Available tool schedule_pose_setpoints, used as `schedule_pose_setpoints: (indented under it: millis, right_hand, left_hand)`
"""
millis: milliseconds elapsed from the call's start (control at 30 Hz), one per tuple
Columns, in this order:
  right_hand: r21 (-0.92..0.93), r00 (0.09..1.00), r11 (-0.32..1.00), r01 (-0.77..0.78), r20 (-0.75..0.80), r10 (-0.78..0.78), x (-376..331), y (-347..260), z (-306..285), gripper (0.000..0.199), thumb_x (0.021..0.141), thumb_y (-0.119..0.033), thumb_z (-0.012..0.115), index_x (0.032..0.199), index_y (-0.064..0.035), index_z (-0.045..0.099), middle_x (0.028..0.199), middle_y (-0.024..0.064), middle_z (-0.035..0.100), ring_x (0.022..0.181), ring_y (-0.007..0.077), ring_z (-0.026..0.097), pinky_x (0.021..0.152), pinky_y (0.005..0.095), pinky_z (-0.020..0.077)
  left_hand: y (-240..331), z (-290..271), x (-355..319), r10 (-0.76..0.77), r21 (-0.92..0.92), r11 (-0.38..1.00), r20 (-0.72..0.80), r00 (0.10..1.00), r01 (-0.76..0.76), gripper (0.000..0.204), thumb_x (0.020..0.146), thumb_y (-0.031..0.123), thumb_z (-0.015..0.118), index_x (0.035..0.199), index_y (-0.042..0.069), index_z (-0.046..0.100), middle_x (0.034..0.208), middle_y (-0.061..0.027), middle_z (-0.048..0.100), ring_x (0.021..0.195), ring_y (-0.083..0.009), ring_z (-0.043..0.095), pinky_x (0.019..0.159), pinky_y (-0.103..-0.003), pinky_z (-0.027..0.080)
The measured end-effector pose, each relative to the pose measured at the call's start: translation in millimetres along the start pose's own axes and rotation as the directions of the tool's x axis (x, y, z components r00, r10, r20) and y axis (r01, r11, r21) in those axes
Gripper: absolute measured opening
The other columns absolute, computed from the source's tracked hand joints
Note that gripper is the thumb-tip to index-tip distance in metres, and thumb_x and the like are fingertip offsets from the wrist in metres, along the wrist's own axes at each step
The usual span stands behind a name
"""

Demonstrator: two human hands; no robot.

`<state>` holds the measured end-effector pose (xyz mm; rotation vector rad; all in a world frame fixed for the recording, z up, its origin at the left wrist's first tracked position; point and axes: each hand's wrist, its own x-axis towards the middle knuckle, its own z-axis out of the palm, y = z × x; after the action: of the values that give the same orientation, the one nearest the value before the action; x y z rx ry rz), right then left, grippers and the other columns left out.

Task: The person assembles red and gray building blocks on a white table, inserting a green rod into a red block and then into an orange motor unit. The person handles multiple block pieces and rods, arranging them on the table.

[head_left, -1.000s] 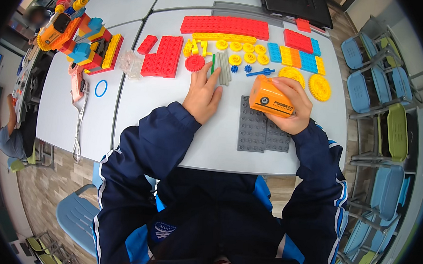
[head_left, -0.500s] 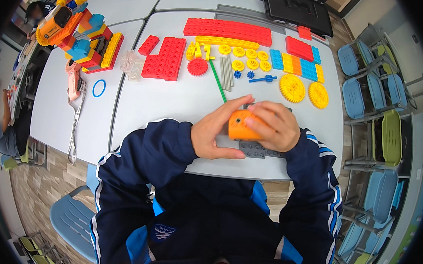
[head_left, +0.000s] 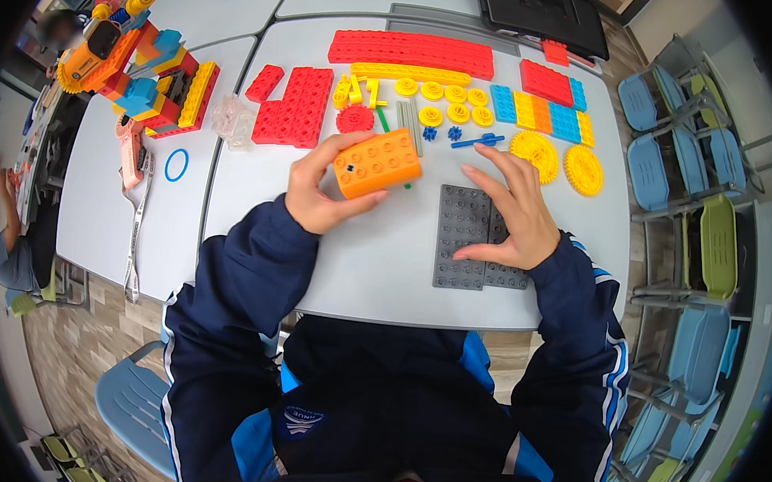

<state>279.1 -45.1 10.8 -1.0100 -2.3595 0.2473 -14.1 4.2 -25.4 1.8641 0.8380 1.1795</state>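
Note:
My left hand [head_left: 326, 183] grips an orange toy block [head_left: 379, 164] by its left end, with the studded face turned up toward me. A small dark hole shows near one end of that block. Over the dark grey studded baseplates [head_left: 462, 239], my right hand [head_left: 516, 210] is spread with thumb and fingers apart and nothing between them. The two plates lie side by side on the white table. Just beyond the orange block lie a red gear [head_left: 355, 120], a green rod [head_left: 383, 120] partly hidden by it, and grey rods [head_left: 408, 126].
Red bricks [head_left: 303, 112], long red beams [head_left: 411, 53], yellow wheels [head_left: 430, 116], large yellow gears [head_left: 584, 170] and coloured bricks [head_left: 539, 118] lie along the far side. On the left are a built block model [head_left: 147, 94], a blue ring [head_left: 177, 165] and a lanyard [head_left: 134, 243].
The orange block has moved left in my left hand and turned studs-up. My right hand has let go of it and opened, staying at the right and uncovering the grey plates.

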Motion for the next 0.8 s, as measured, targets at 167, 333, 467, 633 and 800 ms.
schedule_pose_setpoints:
  millis: [167, 333, 467, 633, 800]
  right_hand:
    - [-0.022, 0.987, 1.000, 0.004, 0.162, 0.000, -5.1, 8.5, 6.9, 0.075, 0.068, -0.052, 0.079, 0.128, -0.0131, 0.057, 0.141, 0.0150, 0.040, 0.124, 0.0364, 0.037, 0.105, 0.0483, 0.0298]
    - [0.021, 0.974, 1.000, -0.005, 0.224, 0.000, -7.8, 12.3, 8.6, 0.064, 0.075, -0.044, 0.076, 0.127, -0.0116, 0.057, 0.137, 0.0134, 0.045, 0.124, 0.0348, 0.038, 0.105, 0.0485, 0.0300]
    - [0.088, 0.970, 0.996, -0.020, 0.242, -0.002, -5.9, 13.8, 7.1, 0.058, 0.078, -0.039, 0.074, 0.125, -0.0100, 0.058, 0.134, 0.0133, 0.048, 0.123, 0.0344, 0.039, 0.105, 0.0469, 0.0315]
    - [0.063, 0.977, 0.996, -0.062, 0.206, 0.048, -8.8, 15.7, 10.3, 0.057, 0.079, -0.037, 0.074, 0.125, -0.0086, 0.058, 0.132, 0.0133, 0.049, 0.121, 0.0338, 0.042, 0.104, 0.0449, 0.0336]
    - [0.029, 0.975, 0.998, -0.052, 0.218, 0.045, -8.0, 17.0, 9.3, 0.061, 0.077, -0.033, 0.076, 0.129, -0.0078, 0.057, 0.136, 0.0140, 0.048, 0.122, 0.0343, 0.042, 0.105, 0.0444, 0.0335]
  left_hand:
    - [-4.9, -18.0, 3.1, 0.062, 0.190, 0.980, 0.013, 0.998, -0.063, 0.061, 0.066, 0.005, 0.085, 0.121, 0.003, 0.058, 0.113, -0.0137, 0.063, 0.110, -0.0252, 0.058, 0.099, -0.034, 0.043]
    - [0.7, -17.4, 2.4, -0.027, 0.150, 0.989, 0.070, 0.997, 0.016, 0.059, 0.064, 0.001, 0.084, 0.118, 0.003, 0.059, 0.115, -0.0133, 0.063, 0.109, -0.0259, 0.056, 0.098, -0.034, 0.042]
    - [-6.7, -18.6, 2.1, -0.001, 0.150, 0.989, 0.070, 0.998, -0.009, 0.059, 0.062, -0.001, 0.083, 0.116, 0.003, 0.059, 0.116, -0.0130, 0.063, 0.108, -0.0276, 0.057, 0.098, -0.034, 0.043]
    - [-2.0, -18.6, 3.9, -0.093, 0.159, 0.984, 0.063, 0.994, 0.082, 0.058, 0.063, -0.002, 0.083, 0.116, 0.003, 0.058, 0.114, -0.0141, 0.063, 0.107, -0.0264, 0.061, 0.096, -0.033, 0.046]
    - [0.1, -20.1, 5.5, -0.172, 0.133, 0.977, 0.044, 0.984, 0.165, 0.056, 0.066, 0.002, 0.083, 0.116, 0.002, 0.058, 0.111, -0.0141, 0.064, 0.106, -0.0227, 0.062, 0.097, -0.033, 0.045]
